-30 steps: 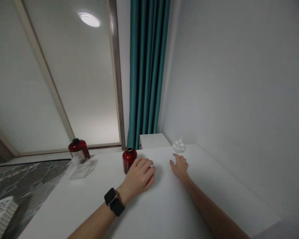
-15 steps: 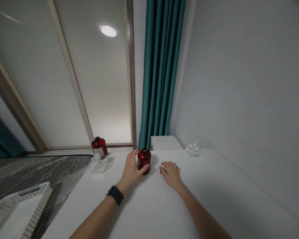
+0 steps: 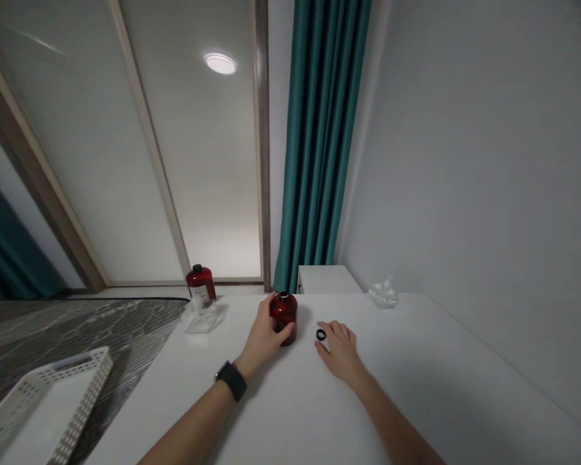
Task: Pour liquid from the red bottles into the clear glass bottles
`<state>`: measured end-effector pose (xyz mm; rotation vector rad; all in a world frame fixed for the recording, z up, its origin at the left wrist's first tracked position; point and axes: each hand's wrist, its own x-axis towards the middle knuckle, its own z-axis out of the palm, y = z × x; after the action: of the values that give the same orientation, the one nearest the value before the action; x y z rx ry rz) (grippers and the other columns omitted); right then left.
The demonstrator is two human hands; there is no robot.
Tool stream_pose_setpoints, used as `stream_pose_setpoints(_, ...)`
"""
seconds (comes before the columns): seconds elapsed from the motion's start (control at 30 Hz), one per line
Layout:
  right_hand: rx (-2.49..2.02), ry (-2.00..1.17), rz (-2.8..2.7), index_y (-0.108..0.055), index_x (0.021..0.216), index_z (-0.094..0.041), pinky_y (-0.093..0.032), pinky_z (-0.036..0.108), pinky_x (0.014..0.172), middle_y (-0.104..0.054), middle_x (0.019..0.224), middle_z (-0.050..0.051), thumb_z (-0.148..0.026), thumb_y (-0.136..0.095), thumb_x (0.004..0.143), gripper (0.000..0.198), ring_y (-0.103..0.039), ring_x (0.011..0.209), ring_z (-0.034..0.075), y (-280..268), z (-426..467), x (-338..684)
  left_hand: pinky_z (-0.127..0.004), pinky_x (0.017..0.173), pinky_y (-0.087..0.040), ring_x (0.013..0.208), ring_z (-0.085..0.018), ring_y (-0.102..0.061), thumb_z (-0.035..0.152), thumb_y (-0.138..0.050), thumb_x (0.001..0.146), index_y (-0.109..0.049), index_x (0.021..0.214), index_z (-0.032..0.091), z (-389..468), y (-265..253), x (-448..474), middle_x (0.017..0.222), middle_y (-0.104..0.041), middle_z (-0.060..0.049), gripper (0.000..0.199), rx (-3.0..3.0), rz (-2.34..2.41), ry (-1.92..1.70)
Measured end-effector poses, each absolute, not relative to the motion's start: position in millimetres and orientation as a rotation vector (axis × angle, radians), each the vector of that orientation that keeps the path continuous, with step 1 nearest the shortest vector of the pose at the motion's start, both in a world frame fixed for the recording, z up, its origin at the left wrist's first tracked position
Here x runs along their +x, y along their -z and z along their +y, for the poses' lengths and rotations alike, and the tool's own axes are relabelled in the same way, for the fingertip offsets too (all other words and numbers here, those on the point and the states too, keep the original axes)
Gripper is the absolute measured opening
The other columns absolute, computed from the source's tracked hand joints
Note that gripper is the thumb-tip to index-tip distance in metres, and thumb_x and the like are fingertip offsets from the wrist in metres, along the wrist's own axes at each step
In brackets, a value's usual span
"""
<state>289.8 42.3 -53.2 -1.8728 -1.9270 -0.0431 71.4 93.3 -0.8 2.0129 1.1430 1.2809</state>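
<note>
My left hand (image 3: pixel 265 332), with a black watch on its wrist, is closed round the side of a dark red bottle (image 3: pixel 285 316). The bottle stands upright on the white table (image 3: pixel 290 407) with its neck uncovered. To its right lies a small black ring-shaped cap (image 3: pixel 321 334). My right hand (image 3: pixel 339 349) rests beside this cap, index finger and thumb parted on either side of it, so the hand is open.
A second red bottle (image 3: pixel 201 284) with a black cap and pale label stands at the far left, behind a clear plastic piece (image 3: pixel 201 320). Crumpled clear plastic (image 3: pixel 383 294) lies back right. A white perforated basket (image 3: pixel 84 394) sits lower left; a white cabinet (image 3: pixel 326 279) stands behind the table.
My right fingers have spread apart, leaving the black cap in plain sight on the table. The left hand stays at the bottle. The whole view has shifted slightly.
</note>
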Motion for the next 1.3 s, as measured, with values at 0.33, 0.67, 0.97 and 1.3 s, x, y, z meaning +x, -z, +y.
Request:
stream_pose_setpoints(0.33, -1.845, 0.067, -1.924, -0.06, 0.125, -0.026, -0.038, 0.042, 0.094, -0.064, 0.11, 0.009, -0.025, -0.057, 0.089, 0.036, -0.054, 0.107, 0.029, 56.0, 41.1, 287.8, -0.051, 0.115, -0.038, 0.132, -0.028, -0.05, 0.021, -0.07, 0.079, -0.035, 0.142, 0.022, 47.7, -6.9, 32.2, 0.14, -0.049, -0.011, 0.072, 1.963, 1.113, -1.232)
stream_pose_setpoints(0.67, -1.798, 0.054, -1.91, -0.066, 0.112, -0.027, -0.039, 0.041, 0.091, -0.065, 0.106, 0.008, -0.022, -0.056, 0.089, 0.026, -0.056, 0.104, 0.028, 61.1, 43.3, 291.1, -0.049, 0.113, -0.039, 0.13, -0.028, -0.049, 0.021, -0.069, 0.08, -0.027, 0.147, 0.022, 44.5, 6.7, 27.0, 0.138, -0.047, -0.012, 0.078, 2.107, 1.042, -1.219)
stream_pose_setpoints(0.97, -1.609, -0.003, -1.872, -0.067, 0.105, -0.026, -0.044, 0.045, 0.087, -0.067, 0.1, 0.009, -0.02, -0.054, 0.09, 0.021, -0.058, 0.097, 0.03, 58.6, 44.0, 294.6, -0.051, 0.107, -0.041, 0.129, -0.03, -0.047, 0.025, -0.041, 0.099, -0.029, 0.148, 0.021, 42.6, 11.0, 16.6, 0.141, -0.045, -0.016, 0.05, 2.224, 0.811, -1.264)
stream_pose_setpoints(1.3, -1.358, -0.101, -1.767, -0.061, 0.115, -0.024, -0.052, 0.043, 0.09, -0.063, 0.104, 0.009, -0.029, -0.043, 0.099, 0.025, -0.061, 0.101, 0.026, 33.1, 34.2, 278.2, -0.038, 0.076, -0.049, 0.085, -0.023, -0.055, 0.021, -0.049, 0.095, -0.053, 0.108, 0.018, 40.1, 3.6, 18.1, 0.095, -0.057, -0.007, 0.015, 2.341, 0.941, -1.416)
